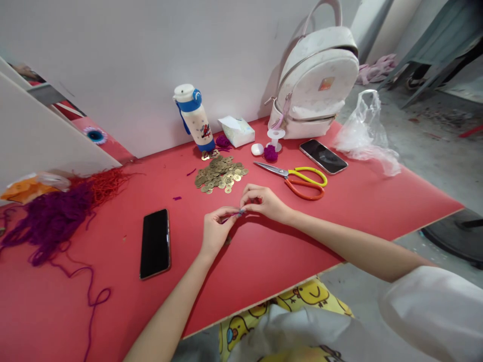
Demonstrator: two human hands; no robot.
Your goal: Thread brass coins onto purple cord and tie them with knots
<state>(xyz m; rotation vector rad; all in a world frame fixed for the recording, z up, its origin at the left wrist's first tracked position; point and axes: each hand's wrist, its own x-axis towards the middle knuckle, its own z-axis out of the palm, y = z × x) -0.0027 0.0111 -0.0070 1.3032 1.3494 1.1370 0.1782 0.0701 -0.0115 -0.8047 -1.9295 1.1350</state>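
Just in front of the coin pile, my left hand (218,230) and my right hand (266,203) meet with fingertips pinched together. A bit of purple yarn (225,219) shows between the thumb and fingers of my left hand. At the meeting point of the fingertips is a tiny greyish piece (240,212), too small to name. The fingers hide most of what is held. Beyond my hands lies a heap of brass coins (221,173) with holes in the middle. Scissors (298,178) with yellow and orange handles lie past my right hand, blades pointing left.
On the red table (264,256) are a phone (155,244) at left and another phone (323,156) at right. Purple yarn (56,216) and red yarn (109,183) pile up leftward. A bottle (196,120), tissue pack (237,131), white spool (275,140), backpack (313,85) and plastic bag (364,130) stand behind.
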